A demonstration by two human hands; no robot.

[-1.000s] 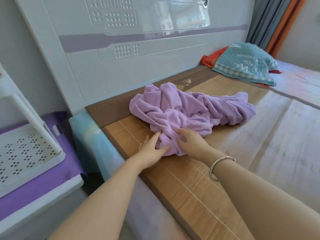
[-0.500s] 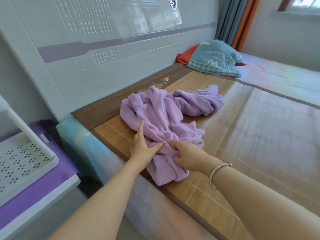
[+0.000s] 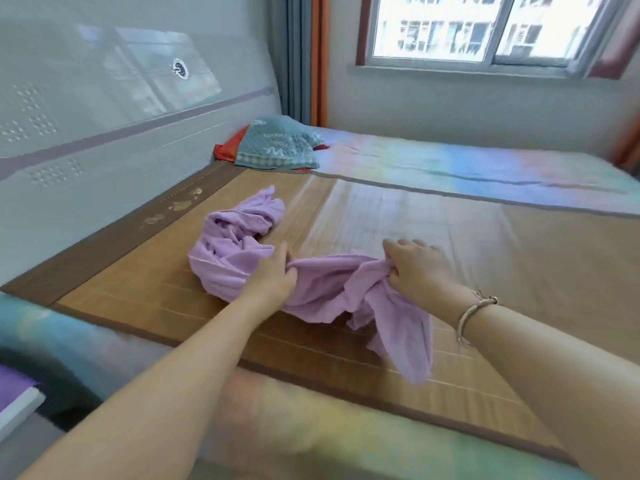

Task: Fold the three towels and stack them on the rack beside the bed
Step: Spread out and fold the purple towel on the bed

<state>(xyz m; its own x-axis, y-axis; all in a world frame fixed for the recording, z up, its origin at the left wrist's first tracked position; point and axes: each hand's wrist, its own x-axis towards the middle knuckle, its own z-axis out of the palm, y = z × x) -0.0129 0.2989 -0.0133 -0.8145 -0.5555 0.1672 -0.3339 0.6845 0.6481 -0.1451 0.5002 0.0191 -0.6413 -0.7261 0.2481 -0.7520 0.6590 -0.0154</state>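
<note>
Since half a second ago the view has swung toward the window, and the white rack has left the picture; only a purple and white corner shows at the lower left, too cropped to identify. The two hands, then close together on the bunched purple towel, are now spread apart, drawing it into a band across the bamboo mat on the bed. The left hand is closed on the towel's middle, fingers pinching a fold. The right hand clutches a gathered end, from which a loose tail hangs toward the mat's near edge. The rest stays crumpled behind the left hand. A teal cloth lies beyond the towel by the headboard; motion blur softens everything.
</note>
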